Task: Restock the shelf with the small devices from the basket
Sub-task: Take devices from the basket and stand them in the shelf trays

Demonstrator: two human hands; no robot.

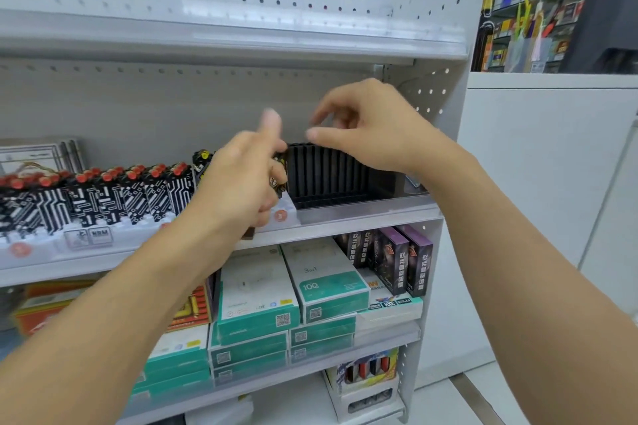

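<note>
I see both hands raised at the black slotted tray [328,176], my right hand [373,128] above it, fingers loosely spread and empty, my left hand [241,179] at its left edge gripping a small patterned device [278,179], red-capped devices [103,193] further left.

"3in1", "100" on teal-white box [324,281]

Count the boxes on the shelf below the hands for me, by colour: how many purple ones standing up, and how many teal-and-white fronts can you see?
Purple boxes: 3
Teal-and-white boxes: 8 visible fronts
Total: 11
</note>
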